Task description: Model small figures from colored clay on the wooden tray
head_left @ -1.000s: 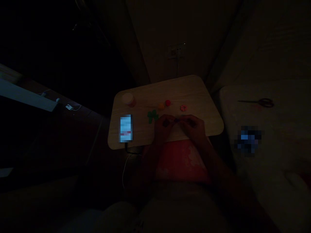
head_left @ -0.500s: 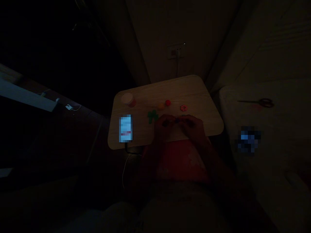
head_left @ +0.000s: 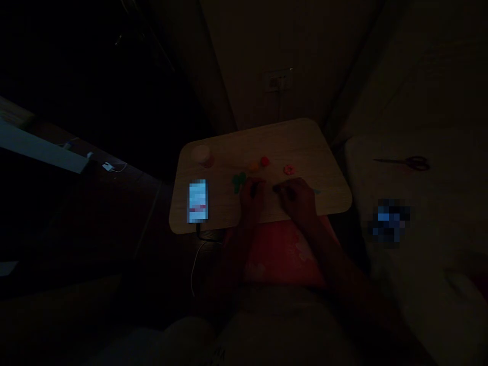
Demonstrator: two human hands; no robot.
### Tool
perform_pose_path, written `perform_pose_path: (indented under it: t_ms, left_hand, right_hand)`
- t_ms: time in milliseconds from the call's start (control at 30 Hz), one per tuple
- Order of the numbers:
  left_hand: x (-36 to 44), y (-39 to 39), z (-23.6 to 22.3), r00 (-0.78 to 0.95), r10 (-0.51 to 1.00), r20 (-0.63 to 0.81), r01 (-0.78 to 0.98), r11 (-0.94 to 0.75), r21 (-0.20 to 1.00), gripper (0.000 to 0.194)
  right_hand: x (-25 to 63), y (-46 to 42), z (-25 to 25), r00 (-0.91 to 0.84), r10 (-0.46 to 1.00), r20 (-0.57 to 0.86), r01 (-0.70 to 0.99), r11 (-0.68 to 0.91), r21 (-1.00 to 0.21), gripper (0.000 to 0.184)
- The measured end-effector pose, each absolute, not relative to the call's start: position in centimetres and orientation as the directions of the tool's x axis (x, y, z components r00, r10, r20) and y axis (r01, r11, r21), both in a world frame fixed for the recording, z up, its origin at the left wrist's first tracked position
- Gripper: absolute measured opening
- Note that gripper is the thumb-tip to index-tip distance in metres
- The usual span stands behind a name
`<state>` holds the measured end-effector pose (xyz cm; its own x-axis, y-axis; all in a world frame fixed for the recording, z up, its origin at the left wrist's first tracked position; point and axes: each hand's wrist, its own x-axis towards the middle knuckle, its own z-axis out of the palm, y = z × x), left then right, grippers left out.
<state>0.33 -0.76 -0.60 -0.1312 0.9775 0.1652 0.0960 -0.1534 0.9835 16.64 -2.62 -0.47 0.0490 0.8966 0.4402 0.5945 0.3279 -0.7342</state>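
Note:
The scene is very dark. My left hand (head_left: 252,197) and my right hand (head_left: 296,199) rest on a small wooden lap table (head_left: 305,142), now a little apart. Fingers of both look curled, but what they hold is too dim to tell. Just beyond my left hand lies a green clay shape (head_left: 239,181). Farther back sit an orange piece (head_left: 253,165), a red ball (head_left: 264,161) and a pink flower-like piece (head_left: 288,170). A small bluish bit (head_left: 316,192) lies right of my right hand.
A lit phone (head_left: 197,201) with a cable lies on the table's left front. A small pink tub (head_left: 202,154) stands at the back left. Scissors (head_left: 407,162) and a blurred lit object (head_left: 389,219) lie on the bed to the right. A wall socket (head_left: 278,80) is behind.
My hands were pinched together over the table's middle; now they have separated, the left moving toward the green shape and the right lowering onto the table.

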Motion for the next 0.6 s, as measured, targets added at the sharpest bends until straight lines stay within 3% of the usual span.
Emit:
perform_pose_path:
  t_ms: [200,433,600]
  left_hand:
    - [0.5,-0.7,-0.4,-0.118,0.985,0.127,-0.033,-0.132,0.991,0.046]
    - [0.9,-0.7,-0.6,-0.062,0.989,0.133,-0.1,-0.139,0.985,0.053]
    - [0.8,-0.9,-0.4,0.115,0.979,0.166,-0.055,-0.16,0.986,0.062]
  right_hand:
    - [16.8,-2.8,-0.3,0.061,0.887,0.458,0.582,0.341,-0.739,0.027]
    - [16.9,-3.8,-0.2,-0.218,0.853,0.474,0.516,0.513,-0.686,0.037]
    - [16.7,-4.1,-0.8,-0.24,0.847,0.474,0.542,0.522,-0.659,0.025]
